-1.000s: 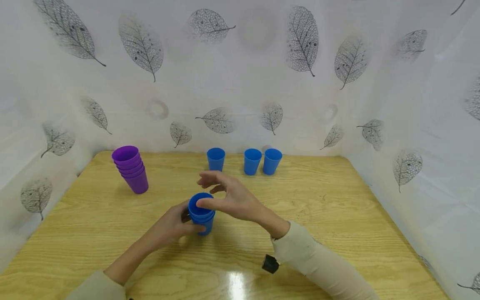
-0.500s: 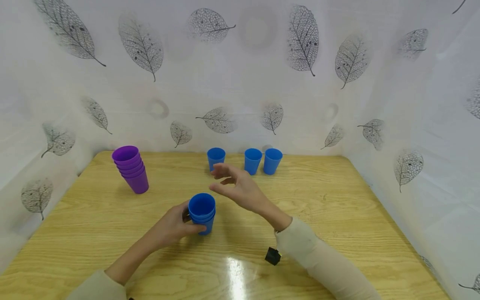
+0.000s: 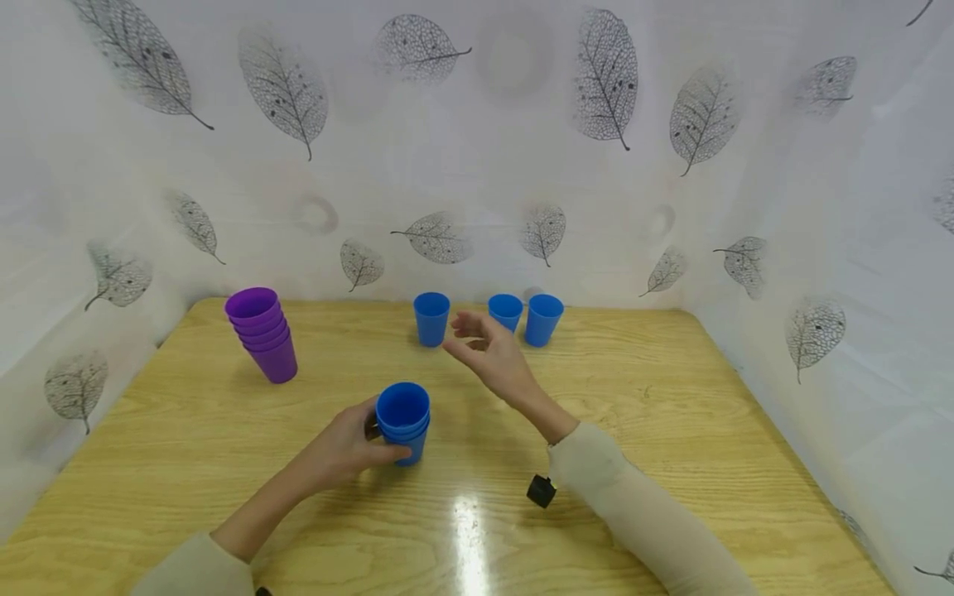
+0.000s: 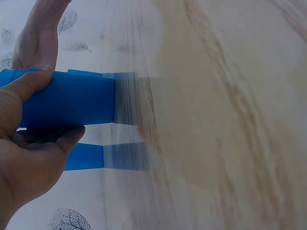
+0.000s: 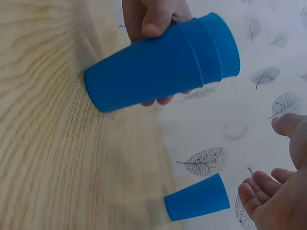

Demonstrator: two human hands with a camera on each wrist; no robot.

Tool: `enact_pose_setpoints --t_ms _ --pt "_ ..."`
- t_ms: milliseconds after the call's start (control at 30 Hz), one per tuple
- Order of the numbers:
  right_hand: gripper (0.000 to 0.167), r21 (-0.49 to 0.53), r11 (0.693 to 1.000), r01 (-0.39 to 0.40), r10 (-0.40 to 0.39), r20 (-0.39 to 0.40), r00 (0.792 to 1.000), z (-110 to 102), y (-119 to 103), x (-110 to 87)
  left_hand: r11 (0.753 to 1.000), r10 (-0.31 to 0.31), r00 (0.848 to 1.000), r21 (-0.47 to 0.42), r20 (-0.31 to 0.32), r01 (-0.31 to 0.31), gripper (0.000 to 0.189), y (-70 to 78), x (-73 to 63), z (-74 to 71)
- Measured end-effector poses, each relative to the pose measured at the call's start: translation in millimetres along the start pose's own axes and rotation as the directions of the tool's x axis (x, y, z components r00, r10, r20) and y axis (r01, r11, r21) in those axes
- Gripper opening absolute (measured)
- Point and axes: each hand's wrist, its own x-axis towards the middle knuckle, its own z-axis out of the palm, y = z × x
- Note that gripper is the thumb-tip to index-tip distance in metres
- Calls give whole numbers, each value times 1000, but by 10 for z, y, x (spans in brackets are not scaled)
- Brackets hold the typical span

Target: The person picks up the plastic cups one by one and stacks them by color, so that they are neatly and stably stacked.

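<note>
While the left hand (image 3: 346,445) curls its fingers round the nested blue cups (image 3: 404,432) on the table (image 3: 656,463), the empty right hand (image 3: 495,358), thumb parted from bent fingers, hangs before the rear blue cups (image 3: 431,320). Probably light, stiff and smooth, the stack suits a gentle sidewall hold.

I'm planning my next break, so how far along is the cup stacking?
Probably done: the purple cups stand nested in one stack. In hand: the left hand grips a blue stack, while the right hand is empty near the back cups. Apparently left: three single blue cups at the back, not yet nested.
</note>
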Motion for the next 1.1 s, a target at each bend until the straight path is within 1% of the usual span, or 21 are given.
enact_pose_setpoints --t_ms 167,400,600,767,933,1100 --pt "49 2 1000 -11 11 -49 999 -35 116 53 1000 -11 1000 11 1 11 71 15 11 7" --pt "52 -7 999 -49 49 -75 996 -48 223 119 1000 15 1000 16 -4 -15 71 43 13 19" --pt "53 -34 997 -72 68 -109 992 -1 283 190 1000 16 1000 3 0 -16 71 62 0 22" --pt "53 -24 996 -81 78 -112 991 52 338 259 1000 7 1000 5 0 -7 71 53 -6 24" --pt "59 -27 997 -78 75 -118 990 101 434 329 1000 5 1000 -3 5 -5 72 42 -2 26" --pt "62 -34 994 -106 101 -107 989 165 493 418 1000 -3 1000 0 5 3 73 43 -14 26"
